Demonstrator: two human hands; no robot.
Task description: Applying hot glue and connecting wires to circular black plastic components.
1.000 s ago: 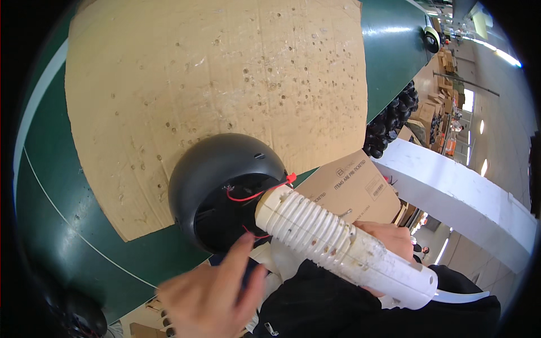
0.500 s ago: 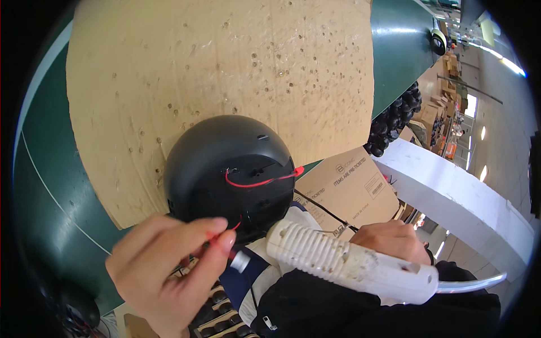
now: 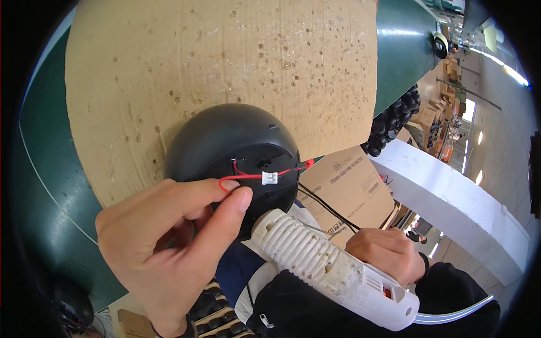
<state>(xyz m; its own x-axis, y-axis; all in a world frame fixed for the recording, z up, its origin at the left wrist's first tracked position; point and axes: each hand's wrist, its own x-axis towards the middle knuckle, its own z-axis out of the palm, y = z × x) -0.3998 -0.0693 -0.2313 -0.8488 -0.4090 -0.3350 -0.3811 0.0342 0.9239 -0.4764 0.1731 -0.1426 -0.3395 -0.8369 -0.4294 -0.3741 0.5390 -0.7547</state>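
My left hand (image 3: pixel 169 248) pinches a thin red wire (image 3: pixel 248 176) between thumb and forefinger, right against a black dome-shaped shell (image 3: pixel 225 146). The wire carries a small white connector (image 3: pixel 269 178) and lies across the shell's recessed face. The shell rests on a brown cardboard sheet (image 3: pixel 214 62). My right hand (image 3: pixel 386 253) grips a white glue gun (image 3: pixel 332 276) with a ribbed barrel, its front end close below the shell. A black wire (image 3: pixel 327 208) runs from the shell toward my right hand.
A green table (image 3: pixel 400 50) lies under the cardboard. A brown cardboard box (image 3: pixel 349 186) stands beside the shell, with a white bench (image 3: pixel 451 197) to the right. Black round parts (image 3: pixel 394 121) are piled at the table's edge, and more sit in a tray (image 3: pixel 217 318) below.
My left hand rose from below and took hold of the red wire at the shell. The glue gun dropped away from the shell's opening toward the lower right.
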